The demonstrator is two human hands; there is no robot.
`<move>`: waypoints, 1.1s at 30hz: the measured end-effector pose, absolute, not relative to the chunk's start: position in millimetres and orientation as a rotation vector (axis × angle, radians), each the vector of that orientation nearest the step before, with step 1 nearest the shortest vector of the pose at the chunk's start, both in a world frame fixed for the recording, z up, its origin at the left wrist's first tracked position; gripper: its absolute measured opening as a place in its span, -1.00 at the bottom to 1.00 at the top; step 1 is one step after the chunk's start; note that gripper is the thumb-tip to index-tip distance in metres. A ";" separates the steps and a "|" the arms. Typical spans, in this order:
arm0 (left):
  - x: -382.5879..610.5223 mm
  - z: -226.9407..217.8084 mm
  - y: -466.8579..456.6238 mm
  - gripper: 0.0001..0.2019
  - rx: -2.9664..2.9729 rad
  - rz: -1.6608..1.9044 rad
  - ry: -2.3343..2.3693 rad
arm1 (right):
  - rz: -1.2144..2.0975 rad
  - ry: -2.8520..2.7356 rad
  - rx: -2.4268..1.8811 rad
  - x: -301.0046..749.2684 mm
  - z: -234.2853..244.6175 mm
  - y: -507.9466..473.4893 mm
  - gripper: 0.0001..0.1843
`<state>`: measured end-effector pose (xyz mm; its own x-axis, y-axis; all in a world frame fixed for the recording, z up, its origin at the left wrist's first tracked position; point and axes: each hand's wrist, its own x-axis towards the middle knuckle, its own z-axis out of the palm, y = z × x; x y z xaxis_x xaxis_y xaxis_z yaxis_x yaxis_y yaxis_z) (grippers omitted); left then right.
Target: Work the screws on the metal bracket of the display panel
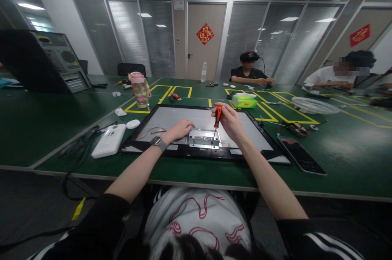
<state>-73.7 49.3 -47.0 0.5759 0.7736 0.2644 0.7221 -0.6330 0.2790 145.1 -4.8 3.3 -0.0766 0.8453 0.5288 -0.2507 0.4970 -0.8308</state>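
A flat monitor panel [171,119] with a black frame lies face down on the green table in front of me. A small metal bracket [203,137] sits near its front edge. My right hand [231,123] is closed round an orange-handled screwdriver [217,116], held upright with its tip down on the bracket. My left hand [180,128], with a watch on the wrist, rests palm down on the panel just left of the bracket, fingers curled and holding nothing that I can see.
A white power bank [109,140] and cables lie at the left, a phone [301,155] at the right. Behind the panel stand a pink bottle [140,89], a green tissue pack [244,100] and a white fan grille [311,105]. A computer case [45,61] stands far left. Two people work at the far side.
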 end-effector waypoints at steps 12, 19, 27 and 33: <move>-73.5 -46.0 49.3 -0.64 2.679 0.519 1.273 | 0.785 -1.267 -0.650 147.7 -5.2 6.1 -0.81; -72.5 -42.4 45.2 -0.65 2.667 0.528 1.293 | 0.684 -1.406 -0.687 150.5 -7.9 8.4 -0.69; -72.2 -42.0 44.7 -0.63 2.649 0.515 1.296 | 0.405 -1.471 -0.734 146.5 -5.2 -1.0 -0.82; -72.7 -42.4 45.0 -0.64 2.654 0.525 1.293 | 0.425 -1.505 -0.738 147.9 -1.9 -4.7 -0.75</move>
<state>-72.7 45.0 -42.4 0.5691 0.7844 0.2466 0.7343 -0.6198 0.2769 147.9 -4.7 -1.9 0.0532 0.6728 0.7379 0.1871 0.7192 -0.6692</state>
